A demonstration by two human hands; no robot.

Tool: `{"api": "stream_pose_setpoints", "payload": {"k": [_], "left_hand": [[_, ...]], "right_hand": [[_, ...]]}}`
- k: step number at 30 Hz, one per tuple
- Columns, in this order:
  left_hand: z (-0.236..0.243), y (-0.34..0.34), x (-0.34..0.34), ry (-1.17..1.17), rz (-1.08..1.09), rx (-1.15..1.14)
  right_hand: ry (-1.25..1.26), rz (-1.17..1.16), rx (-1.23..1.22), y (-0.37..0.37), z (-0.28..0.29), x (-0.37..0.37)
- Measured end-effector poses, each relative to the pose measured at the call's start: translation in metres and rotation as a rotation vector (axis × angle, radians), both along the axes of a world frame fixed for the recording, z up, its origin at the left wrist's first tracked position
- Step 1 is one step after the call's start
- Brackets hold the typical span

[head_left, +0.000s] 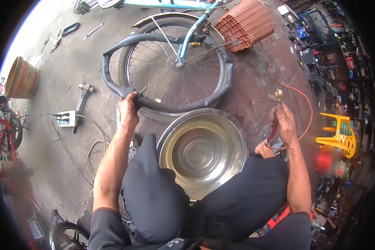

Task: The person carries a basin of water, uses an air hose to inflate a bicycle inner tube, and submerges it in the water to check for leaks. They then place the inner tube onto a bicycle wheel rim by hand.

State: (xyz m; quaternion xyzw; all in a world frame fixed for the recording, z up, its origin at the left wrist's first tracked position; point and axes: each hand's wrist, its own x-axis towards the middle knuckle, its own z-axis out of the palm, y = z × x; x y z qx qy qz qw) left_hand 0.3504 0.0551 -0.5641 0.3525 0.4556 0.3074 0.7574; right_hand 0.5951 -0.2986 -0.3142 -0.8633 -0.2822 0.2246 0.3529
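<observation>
My left hand grips a limp black inner tube beside its upright metal valve. The tube lies looped over the front wheel of a light blue bicycle lying on its side. My right hand is closed on an air inflator with a brass head, held up at the right and joined to an orange hose. A wide steel basin sits between my knees, just below the tube.
A brown wicker basket is at the bicycle's front. At left are a tub, a hammer, a power strip with cables, wrenches and a red bike. A yellow stool and clutter line the right.
</observation>
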Motion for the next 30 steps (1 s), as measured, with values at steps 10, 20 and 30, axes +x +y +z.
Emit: {"api": "stream_pose_setpoints", "payload": {"k": [10, 20, 30], "left_hand": [[0.270, 0.099, 0.120, -0.154, -0.143, 0.127], [0.196, -0.199, 0.027, -0.575, -0.295, -0.333], [0.216, -0.261, 0.013, -0.576, -0.246, -0.080]], "right_hand": [[-0.022, -0.063, 0.331, -0.020, 0.050, -0.014], [0.082, 0.157, 0.207, -0.015, 0.048, -0.076], [-0.003, 0.248, 0.238, -0.005, -0.001, -0.108]]}}
